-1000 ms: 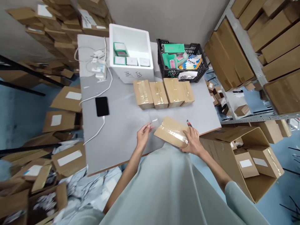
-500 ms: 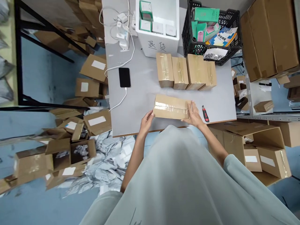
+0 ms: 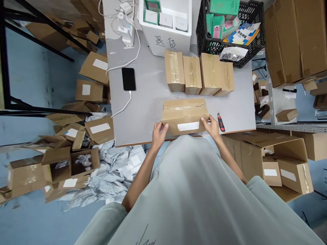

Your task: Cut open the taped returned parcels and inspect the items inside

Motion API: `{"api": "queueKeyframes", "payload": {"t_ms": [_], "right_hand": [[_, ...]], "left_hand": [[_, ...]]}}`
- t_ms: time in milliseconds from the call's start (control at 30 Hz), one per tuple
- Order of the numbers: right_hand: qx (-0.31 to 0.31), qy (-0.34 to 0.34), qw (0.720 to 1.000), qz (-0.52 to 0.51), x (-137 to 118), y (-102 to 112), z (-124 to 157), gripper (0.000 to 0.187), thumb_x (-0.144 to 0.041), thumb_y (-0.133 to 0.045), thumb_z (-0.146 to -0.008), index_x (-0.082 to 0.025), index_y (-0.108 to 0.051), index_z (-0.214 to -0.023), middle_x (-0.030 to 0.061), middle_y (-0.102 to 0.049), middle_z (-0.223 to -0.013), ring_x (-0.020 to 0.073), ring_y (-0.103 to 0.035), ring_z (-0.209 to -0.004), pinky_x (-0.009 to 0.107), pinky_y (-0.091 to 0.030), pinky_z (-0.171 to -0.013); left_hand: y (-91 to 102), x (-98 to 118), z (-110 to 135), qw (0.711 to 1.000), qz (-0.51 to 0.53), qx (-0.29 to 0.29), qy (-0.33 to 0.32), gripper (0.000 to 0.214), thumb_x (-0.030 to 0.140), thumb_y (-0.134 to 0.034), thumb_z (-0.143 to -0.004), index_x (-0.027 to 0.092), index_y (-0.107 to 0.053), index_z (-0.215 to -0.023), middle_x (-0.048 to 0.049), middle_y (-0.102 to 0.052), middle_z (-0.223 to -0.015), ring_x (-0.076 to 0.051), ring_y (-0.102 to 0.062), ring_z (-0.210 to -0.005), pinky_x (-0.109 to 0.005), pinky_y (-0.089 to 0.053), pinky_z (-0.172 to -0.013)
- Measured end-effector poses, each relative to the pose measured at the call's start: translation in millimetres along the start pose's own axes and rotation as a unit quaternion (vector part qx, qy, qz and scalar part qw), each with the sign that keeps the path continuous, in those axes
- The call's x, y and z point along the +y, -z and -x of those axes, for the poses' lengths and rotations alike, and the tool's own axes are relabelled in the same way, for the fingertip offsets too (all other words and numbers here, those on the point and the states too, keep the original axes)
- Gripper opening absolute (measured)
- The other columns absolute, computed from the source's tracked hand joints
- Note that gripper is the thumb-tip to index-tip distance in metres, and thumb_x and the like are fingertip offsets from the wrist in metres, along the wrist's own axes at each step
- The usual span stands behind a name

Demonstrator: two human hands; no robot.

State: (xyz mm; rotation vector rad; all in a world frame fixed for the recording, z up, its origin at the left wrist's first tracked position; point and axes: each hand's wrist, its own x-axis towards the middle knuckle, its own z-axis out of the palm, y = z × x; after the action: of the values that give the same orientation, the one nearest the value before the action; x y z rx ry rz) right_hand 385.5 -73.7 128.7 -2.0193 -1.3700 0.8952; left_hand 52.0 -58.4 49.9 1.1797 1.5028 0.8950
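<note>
Black phone (image 3: 129, 79) with white cable (image 3: 124, 108), crumpled pale sheets (image 3: 114, 170) on blue floor (image 3: 46, 221).

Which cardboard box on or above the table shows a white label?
The box held between left hand and right hand; the four boxes in the row beyond show none.

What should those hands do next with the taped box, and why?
Perhaps pause and check the white label on the box: it is turned toward the camera, uncovered, while the left hand and right hand hold the box's ends. Neither holds the cutter, which lies on the table.
</note>
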Motion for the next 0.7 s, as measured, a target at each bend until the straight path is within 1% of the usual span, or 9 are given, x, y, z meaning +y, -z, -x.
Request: {"api": "queueKeyframes", "payload": {"t_ms": [100, 167, 233, 300, 367, 400, 533, 633, 700], "right_hand": [[0.022, -0.016, 0.999, 0.047, 5, 2, -30, 0.062, -0.083, -0.054, -0.104, -0.024, -0.076, -0.103, 0.0118, -0.083, -0.098, 0.0328, -0.076, -0.096, 0.045, -0.061, -0.1], [0.018, -0.027, 0.998, 0.045, 11, -1, -47, 0.064, -0.083, -0.05, -0.104, -0.024, -0.073, -0.094, 0.0109, -0.08, -0.091, 0.0315, -0.074, -0.091, 0.045, -0.061, -0.098], [0.005, -0.032, 0.999, 0.016, 18, -5, -58, 0.064, -0.082, -0.05, -0.103, -0.023, -0.075, -0.098, 0.0114, -0.082, -0.097, 0.0311, -0.075, -0.096, 0.044, -0.061, -0.1], [-0.011, -0.034, 0.999, -0.029, 25, -7, -61, 0.064, -0.079, -0.055, -0.101, -0.02, -0.078, -0.113, 0.0137, -0.085, -0.114, 0.031, -0.076, -0.109, 0.044, -0.061, -0.106], [-0.022, -0.044, 0.996, -0.072, 31, -9, -55, 0.067, -0.077, -0.06, -0.098, -0.019, -0.078, -0.126, 0.016, -0.084, -0.133, 0.0309, -0.076, -0.122, 0.044, -0.059, -0.113], [-0.023, -0.053, 0.994, -0.09, 34, -11, -49, 0.069, -0.078, -0.061, -0.097, -0.018, -0.078, -0.128, 0.0164, -0.083, -0.137, 0.0311, -0.076, -0.126, 0.045, -0.059, -0.116], [-0.008, -0.094, 0.987, -0.129, 42, -19, -17, 0.08, -0.09, -0.057, -0.092, -0.019, -0.08, -0.122, 0.014, -0.085, -0.13, 0.0332, -0.076, -0.128, 0.05, -0.061, -0.116], [0.004, -0.112, 0.984, -0.136, 46, -28, 3, 0.09, -0.097, -0.05, -0.092, -0.021, -0.078, -0.129, 0.0129, -0.084, -0.129, 0.0318, -0.075, -0.129, 0.048, -0.063, -0.113], [0.007, -0.121, 0.984, -0.127, 48, -33, 10, 0.095, -0.1, -0.043, -0.093, -0.021, -0.077, -0.133, 0.0129, -0.083, -0.13, 0.03, -0.074, -0.129, 0.045, -0.065, -0.11]], "left_hand": [[-11.7, 3, -13, 1.0, -0.019, 0.007, -0.004, 0.066, 0.076, -0.077, -0.095, 0.019, -0.081, -0.128, -0.0081, -0.063, -0.108, -0.027, -0.069, -0.107, -0.045, -0.061, -0.111], [-19.3, 3, -27, 1.0, -0.022, 0.02, 0.004, 0.065, 0.072, -0.077, -0.096, 0.017, -0.08, -0.131, -0.0089, -0.063, -0.109, -0.027, -0.069, -0.107, -0.045, -0.061, -0.109], [-24.0, 2, -40, 0.999, -0.022, 0.03, 0.007, 0.065, 0.067, -0.077, -0.098, 0.015, -0.078, -0.136, -0.0111, -0.066, -0.114, -0.027, -0.07, -0.11, -0.044, -0.061, -0.108], [-24.9, -2, -50, 1.0, -0.016, 0.021, 0.008, 0.064, 0.064, -0.079, -0.097, 0.014, -0.077, -0.138, -0.0139, -0.069, -0.121, -0.027, -0.072, -0.111, -0.043, -0.061, -0.107], [-23.0, -7, -54, 1.0, -0.005, -0.008, 0.015, 0.063, 0.061, -0.081, -0.096, 0.015, -0.077, -0.138, -0.0167, -0.072, -0.13, -0.027, -0.073, -0.111, -0.044, -0.062, -0.106], [-21.5, -11, -54, 0.999, 0.001, -0.025, 0.023, 0.062, 0.06, -0.081, -0.095, 0.015, -0.077, -0.138, -0.0178, -0.072, -0.135, -0.027, -0.074, -0.11, -0.044, -0.063, -0.106], [-15.5, -26, -37, 0.996, 0.021, -0.062, 0.068, 0.06, 0.061, -0.08, -0.095, 0.016, -0.077, -0.136, -0.0195, -0.075, -0.142, -0.03, -0.076, -0.121, -0.048, -0.061, -0.114], [-12.4, -35, -19, 0.991, 0.034, -0.083, 0.096, 0.059, 0.063, -0.077, -0.098, 0.018, -0.077, -0.135, -0.0192, -0.077, -0.143, -0.032, -0.076, -0.127, -0.051, -0.058, -0.12], [-11.4, -39, -10, 0.988, 0.044, -0.096, 0.113, 0.062, 0.064, -0.079, -0.096, 0.019, -0.075, -0.138, -0.0196, -0.074, -0.148, -0.033, -0.077, -0.128, -0.053, -0.059, -0.12]]}}
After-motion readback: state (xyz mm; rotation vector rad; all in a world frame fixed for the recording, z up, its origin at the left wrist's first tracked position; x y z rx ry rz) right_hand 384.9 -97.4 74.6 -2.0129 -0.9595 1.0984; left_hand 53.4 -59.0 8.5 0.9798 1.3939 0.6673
